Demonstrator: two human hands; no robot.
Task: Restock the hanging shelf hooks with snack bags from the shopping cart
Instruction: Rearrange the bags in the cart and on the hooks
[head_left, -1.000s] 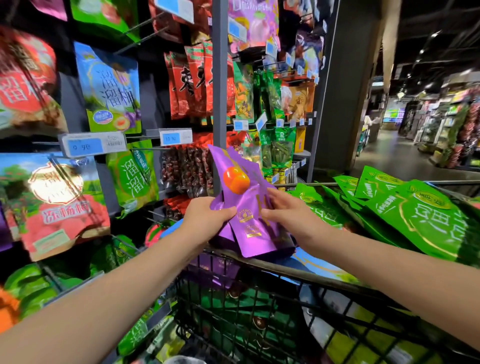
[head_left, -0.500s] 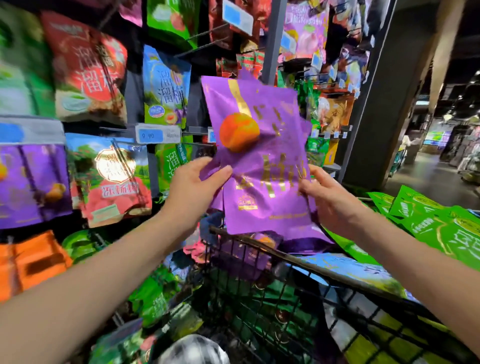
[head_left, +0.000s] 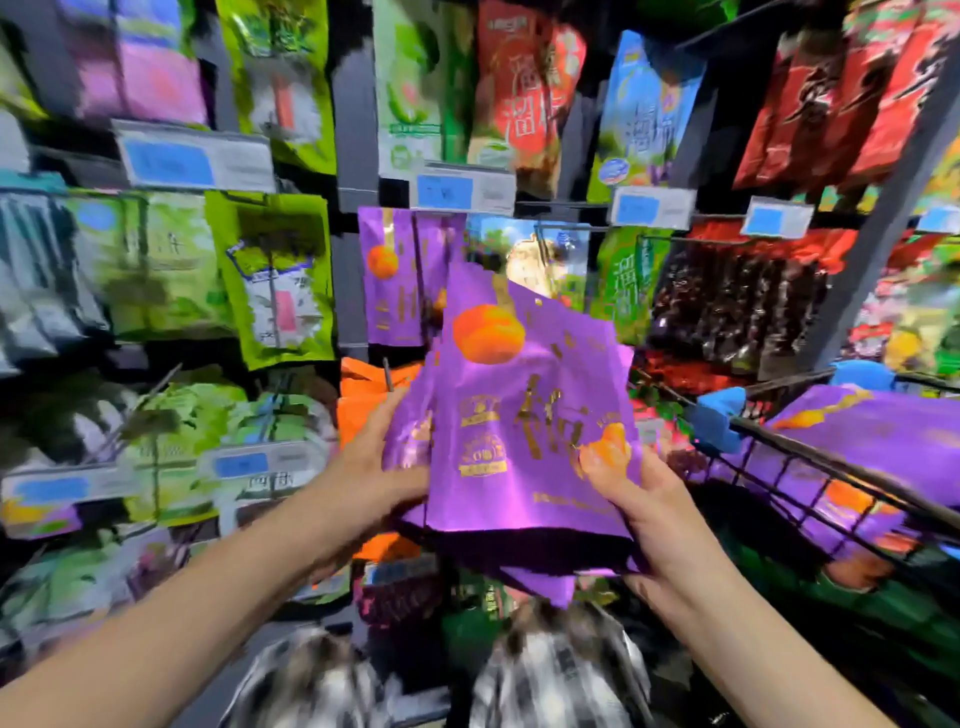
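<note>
I hold a small stack of purple snack bags (head_left: 524, 415) with an orange fruit print in front of the shelf. My left hand (head_left: 363, 467) grips the stack's left edge and my right hand (head_left: 644, 499) grips its lower right corner, thumb on the front. Just beyond the stack, matching purple bags (head_left: 387, 280) hang on a shelf hook. The black wire shopping cart (head_left: 810, 467) is at the right, with more purple bags (head_left: 883, 431) lying in it. The frame is motion-blurred.
Hooks with green, red, blue and orange snack bags fill the shelf wall, with blue-and-white price tags (head_left: 462, 189) along the rails. A grey upright post (head_left: 883, 208) stands at the right. Checked trouser legs (head_left: 545, 670) show below.
The view has swung left from the cart toward the shelf. Both hands carried the purple bags along, now in front of the hook with matching purple bags.
</note>
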